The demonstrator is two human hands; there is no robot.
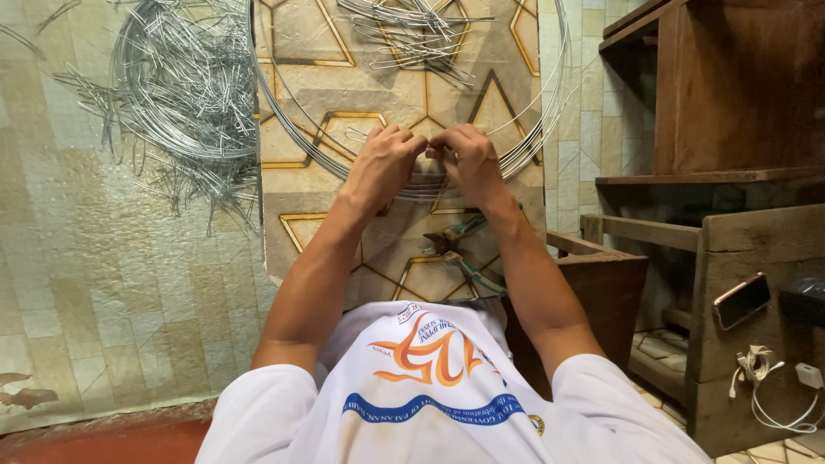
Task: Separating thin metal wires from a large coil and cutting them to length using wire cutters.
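Note:
My left hand and my right hand meet over a patterned floor sheet, fingertips pinched together on a thin piece of grey wire. A large coil of wire loops around both hands. The part of the wire between my fingers is hidden. Green-handled pliers lie on the sheet just below my right wrist.
A tangled heap of cut wire pieces lies at upper left, and a smaller bundle of bent wires at the top. Wooden furniture stands at right, with a phone and a white charger cable on a bench.

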